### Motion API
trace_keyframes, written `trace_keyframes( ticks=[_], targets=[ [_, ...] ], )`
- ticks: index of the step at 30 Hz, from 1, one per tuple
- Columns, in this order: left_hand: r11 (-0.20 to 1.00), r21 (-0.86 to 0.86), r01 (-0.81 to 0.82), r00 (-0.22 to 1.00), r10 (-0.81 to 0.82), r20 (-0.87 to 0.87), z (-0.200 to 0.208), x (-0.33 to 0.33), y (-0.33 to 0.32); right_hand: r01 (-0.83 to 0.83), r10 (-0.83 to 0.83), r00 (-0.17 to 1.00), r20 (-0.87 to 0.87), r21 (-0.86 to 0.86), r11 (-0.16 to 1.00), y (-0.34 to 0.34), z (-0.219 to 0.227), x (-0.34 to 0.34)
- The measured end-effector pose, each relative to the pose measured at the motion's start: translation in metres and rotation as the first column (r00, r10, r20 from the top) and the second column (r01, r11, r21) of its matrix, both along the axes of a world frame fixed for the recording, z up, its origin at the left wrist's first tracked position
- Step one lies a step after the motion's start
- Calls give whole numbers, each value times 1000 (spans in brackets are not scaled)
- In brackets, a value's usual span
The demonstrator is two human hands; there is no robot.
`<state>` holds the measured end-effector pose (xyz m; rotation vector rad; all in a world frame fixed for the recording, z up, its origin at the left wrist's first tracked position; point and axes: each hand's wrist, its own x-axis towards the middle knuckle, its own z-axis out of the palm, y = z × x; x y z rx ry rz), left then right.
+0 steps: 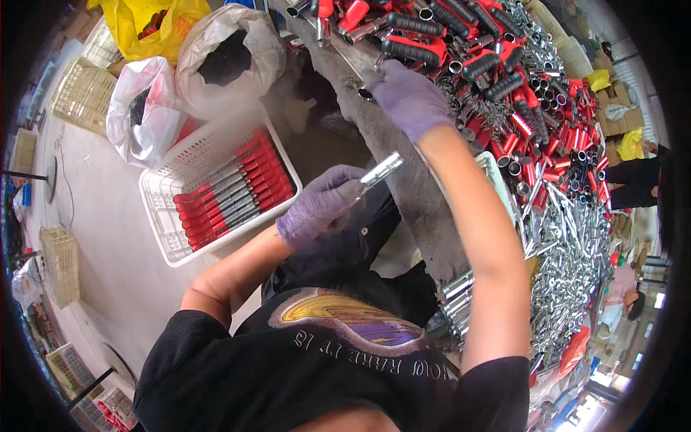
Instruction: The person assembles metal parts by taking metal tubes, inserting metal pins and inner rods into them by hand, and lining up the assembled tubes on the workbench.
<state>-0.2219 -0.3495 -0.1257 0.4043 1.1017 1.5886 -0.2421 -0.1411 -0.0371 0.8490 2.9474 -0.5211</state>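
My left hand (321, 205), in a purple glove, is closed around a short shiny metal tube (382, 170) that points up and to the right. My right hand (412, 99), gloved the same way, reaches to the near edge of a big pile of tools. Its fingers are curled at a metal piece; what they hold is mostly hidden. Just beyond that hand lie red-and-black grip handles (414, 50) with metal tube ends. Below my left hand, a white plastic basket (162, 241) holds a row of red-handled tools (234, 191) with silver middles.
Grey cloth (425, 223) covers the table's near edge. Loose silver metal parts (568, 266) are heaped at the right. White plastic bags (144, 119) and a yellow bag (137, 36) stand behind the basket. Cream crates (83, 93) are at the left. Other people are at the far right.
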Motion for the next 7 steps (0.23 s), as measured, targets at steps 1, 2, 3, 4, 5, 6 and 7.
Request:
trace_keyframes(
  ticks=[1, 2, 3, 4, 5, 6, 7],
  targets=[
    [999, -36, -33, 999, 33, -17, 0, -1, 2, 6, -6, 1000, -12, 11, 1000, 4, -12, -17],
    [997, -72, -42, 998, 39, -45, 0, 0, 5, 90, -90, 996, -6, 99, 991, 11, -33, -30],
    [996, -71, -48, 998, 45, -52, -3, -1, 4, 156, -158, 987, -3, 175, 972, 13, -45, -41],
    [990, -120, -73, 997, 70, -27, -6, 0, 0, 156, -157, 988, -5, 175, 972, 13, -43, -42],
    [982, -168, -91, 996, 92, -3, -10, -1, -1, 148, -150, 988, 33, 56, 987, 15, -39, -40],
    [976, -202, -80, 997, 77, -20, -18, -6, -2, 146, -141, 988, 69, -62, 987, 21, -36, -36],
    [980, -190, -61, 997, 69, 39, -15, -5, -3, 66, -89, 992, -85, -245, 967, 41, -50, -24]
  ],
)
